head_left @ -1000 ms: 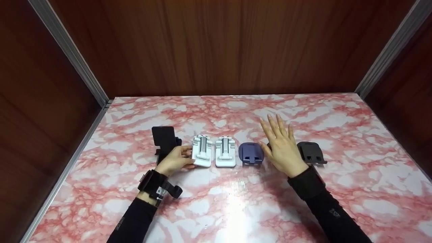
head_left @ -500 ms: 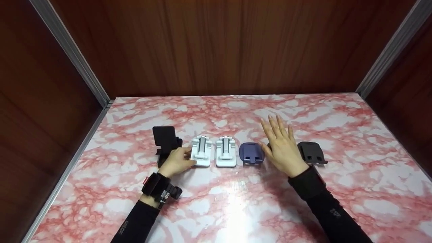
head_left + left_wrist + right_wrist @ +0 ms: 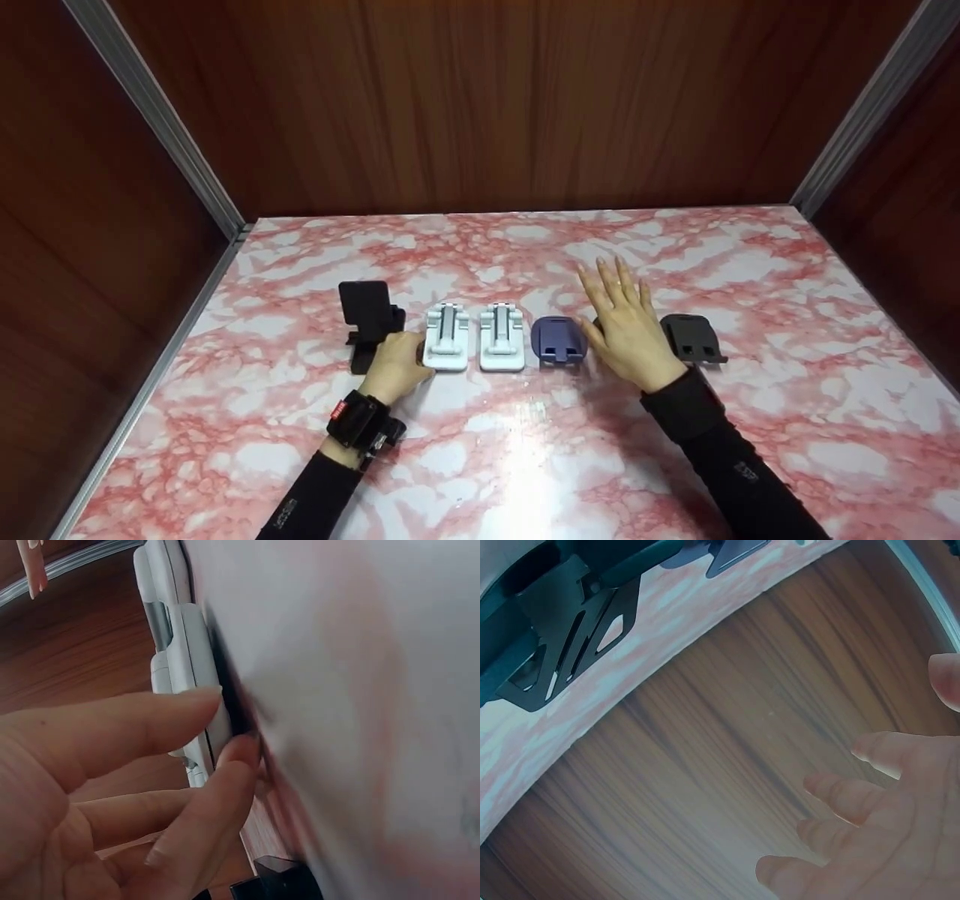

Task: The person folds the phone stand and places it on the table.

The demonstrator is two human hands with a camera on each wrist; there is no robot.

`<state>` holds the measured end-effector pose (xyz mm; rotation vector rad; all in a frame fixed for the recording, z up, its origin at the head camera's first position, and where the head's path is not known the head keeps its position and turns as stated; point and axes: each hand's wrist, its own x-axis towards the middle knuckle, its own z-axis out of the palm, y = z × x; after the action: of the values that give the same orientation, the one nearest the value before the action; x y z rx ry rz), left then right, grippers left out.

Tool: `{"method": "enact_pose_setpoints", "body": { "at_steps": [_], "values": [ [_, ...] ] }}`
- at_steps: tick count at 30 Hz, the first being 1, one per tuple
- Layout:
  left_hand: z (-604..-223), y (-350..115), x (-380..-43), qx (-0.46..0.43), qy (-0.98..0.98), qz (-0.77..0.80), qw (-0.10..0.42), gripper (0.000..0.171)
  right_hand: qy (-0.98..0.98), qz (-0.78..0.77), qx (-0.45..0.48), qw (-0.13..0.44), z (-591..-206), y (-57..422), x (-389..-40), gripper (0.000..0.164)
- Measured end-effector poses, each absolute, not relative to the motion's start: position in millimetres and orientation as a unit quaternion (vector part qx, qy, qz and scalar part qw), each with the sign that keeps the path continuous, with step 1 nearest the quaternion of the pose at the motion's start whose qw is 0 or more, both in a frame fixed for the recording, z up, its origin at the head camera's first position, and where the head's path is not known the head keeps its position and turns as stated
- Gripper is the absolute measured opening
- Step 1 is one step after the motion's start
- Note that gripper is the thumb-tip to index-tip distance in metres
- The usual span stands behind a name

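My left hand (image 3: 396, 364) pinches the lower left edge of the left white folding phone stand (image 3: 445, 337), which lies folded on the marbled table. In the left wrist view, the thumb (image 3: 180, 714) lies on the side of the white stand (image 3: 196, 664), and the index fingertip (image 3: 238, 751) reaches its underside. My right hand (image 3: 628, 334) is spread palm down, its fingers straight, between a purple-blue phone stand (image 3: 559, 341) and a dark grey one (image 3: 691, 339). The right wrist view has the right hand (image 3: 885, 817) with fingers apart and holding nothing.
A second white phone stand (image 3: 502, 337) lies just right of the first. At the left a black phone stand (image 3: 365, 304) is raised upright, partly hidden by my left hand. Brown wood panels (image 3: 525, 105) wall in the table (image 3: 487, 465) at the back and sides.
My left wrist has turned and the hand has come slightly right, its fingers now largely hidden. The left white stand has straightened and shifted slightly left. My right hand has stayed put.
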<state>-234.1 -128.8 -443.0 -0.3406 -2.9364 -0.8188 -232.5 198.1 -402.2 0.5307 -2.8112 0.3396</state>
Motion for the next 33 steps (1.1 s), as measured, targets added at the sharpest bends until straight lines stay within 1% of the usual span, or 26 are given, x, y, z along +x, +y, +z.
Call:
{"method": "enact_pose_setpoints", "body": {
  "at_steps": [2,4,5,9,12,17,21,24,28,30,33],
  "values": [
    [-442,-129,-233,-0.111,-0.958,-0.260,0.040,0.028,-0.968,0.116,0.182,0.129,-402,199,-233,0.066],
    [-439,-130,-230,-0.108,-0.961,-0.250,0.043,0.035,-0.968,0.118,0.182,0.130,-401,200,-233,0.066],
    [-436,-131,-228,-0.105,-0.964,-0.241,0.048,0.040,-0.968,0.119,0.182,0.129,-401,200,-233,0.065],
    [-418,-133,-216,-0.090,-0.973,-0.200,0.077,0.049,-0.967,0.119,0.181,0.137,-398,202,-233,0.065],
    [-403,-134,-209,-0.079,-0.974,-0.178,0.113,0.047,-0.966,0.117,0.180,0.142,-397,203,-233,0.065],
    [-387,-136,-199,-0.081,-0.964,-0.170,0.188,0.054,-0.966,0.115,0.180,0.145,-398,202,-234,0.066],
    [-384,-137,-194,-0.093,-0.959,-0.146,0.224,0.063,-0.966,0.114,0.182,0.146,-399,201,-234,0.065],
    [-386,-139,-194,-0.095,-0.961,-0.116,0.230,0.074,-0.966,0.112,0.181,0.144,-400,201,-234,0.065],
    [-392,-144,-198,-0.088,-0.967,-0.098,0.217,0.083,-0.966,0.112,0.182,0.142,-402,201,-234,0.065],
    [-395,-147,-201,-0.086,-0.969,-0.095,0.212,0.085,-0.966,0.113,0.183,0.142,-403,200,-234,0.065],
    [-400,-155,-206,-0.082,-0.970,-0.097,0.208,0.082,-0.966,0.115,0.182,0.139,-403,200,-234,0.066]
  ]
}}
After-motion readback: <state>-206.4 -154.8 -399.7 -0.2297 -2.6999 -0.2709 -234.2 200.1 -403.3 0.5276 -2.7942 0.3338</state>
